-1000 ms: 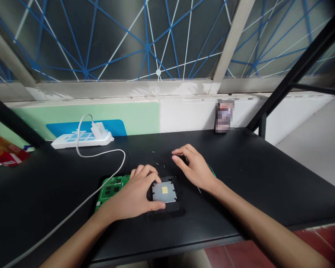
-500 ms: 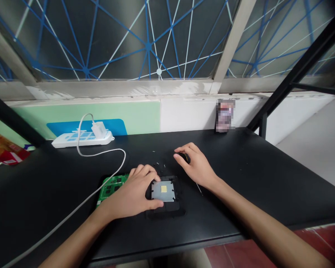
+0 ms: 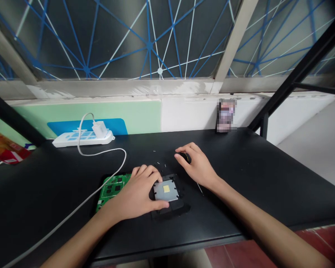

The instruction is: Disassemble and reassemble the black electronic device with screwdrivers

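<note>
My left hand (image 3: 141,195) grips a black plastic casing (image 3: 181,207) by its near and far edges, thumb in front and fingers behind. On the casing lies a silver metal plate (image 3: 159,194) with a small yellow pad (image 3: 166,188) on it. Partly under my left wrist is a green circuit board (image 3: 111,186). To the right, my right hand (image 3: 199,165) curls round a screwdriver (image 3: 187,157) with a black and yellow handle. Its thin shaft slants out below the palm towards me.
Several small screws (image 3: 162,165) lie behind the casing. A white power strip (image 3: 72,139) with a plugged-in charger (image 3: 99,129) stands at the back left; its white cable (image 3: 123,152) crosses the black table. A phone-like object (image 3: 225,116) leans on the wall. A red-brown packet (image 3: 8,149) sits far left.
My left hand has shifted slightly right and turned the casing with its metal plate a little counterclockwise. My right hand stays in nearly the same place with the screwdriver.
</note>
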`<move>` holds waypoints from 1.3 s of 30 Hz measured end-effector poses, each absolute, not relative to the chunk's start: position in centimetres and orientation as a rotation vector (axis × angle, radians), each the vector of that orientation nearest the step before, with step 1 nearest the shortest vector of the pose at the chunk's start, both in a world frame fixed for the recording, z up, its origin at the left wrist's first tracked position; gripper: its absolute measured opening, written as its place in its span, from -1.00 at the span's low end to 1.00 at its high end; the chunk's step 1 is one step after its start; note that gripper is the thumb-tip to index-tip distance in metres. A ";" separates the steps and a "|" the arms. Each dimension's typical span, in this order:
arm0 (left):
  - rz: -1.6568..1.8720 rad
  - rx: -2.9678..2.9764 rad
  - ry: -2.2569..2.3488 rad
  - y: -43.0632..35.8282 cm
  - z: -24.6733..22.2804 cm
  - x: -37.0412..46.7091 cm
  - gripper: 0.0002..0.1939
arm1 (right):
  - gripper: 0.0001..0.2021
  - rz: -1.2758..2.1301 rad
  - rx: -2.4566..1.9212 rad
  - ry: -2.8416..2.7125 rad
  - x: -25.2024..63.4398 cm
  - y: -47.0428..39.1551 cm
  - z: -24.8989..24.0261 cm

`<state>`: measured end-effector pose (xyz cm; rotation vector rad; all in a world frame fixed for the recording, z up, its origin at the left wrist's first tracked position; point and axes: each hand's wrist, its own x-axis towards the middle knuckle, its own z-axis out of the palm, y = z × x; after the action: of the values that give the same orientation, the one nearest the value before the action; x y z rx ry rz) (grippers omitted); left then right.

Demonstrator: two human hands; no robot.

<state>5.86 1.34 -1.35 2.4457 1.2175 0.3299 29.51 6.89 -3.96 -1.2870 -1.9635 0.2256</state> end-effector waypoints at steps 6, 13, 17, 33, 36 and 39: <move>0.361 2.487 1.207 1.2 -1.5 6.1 -0.54 | -0.77 0.136 -1.363 -1.990 29.6 7.1 -4.3; 0.407 2.529 1.197 1.0 -1.9 6.3 -0.52 | -0.77 0.129 -1.368 -2.011 29.5 7.1 -4.5; 0.421 2.538 1.215 0.8 -1.8 6.5 -0.57 | -0.76 0.105 -1.387 -2.023 29.5 7.2 -4.4; 0.344 2.519 1.132 0.5 -1.1 5.9 -0.16 | -0.61 -0.332 -1.661 -2.116 29.9 7.4 -4.4; 0.299 2.525 1.137 0.3 -0.9 5.4 0.01 | -0.65 -0.345 -1.683 -2.169 30.0 7.7 -4.6; 0.250 2.538 1.163 0.4 -1.0 4.9 0.05 | -0.69 -0.316 -1.664 -2.204 30.1 7.9 -5.0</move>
<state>4.92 0.39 -0.98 2.5383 1.1627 0.2501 30.11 7.88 -5.01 -1.6641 -2.2040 -0.3162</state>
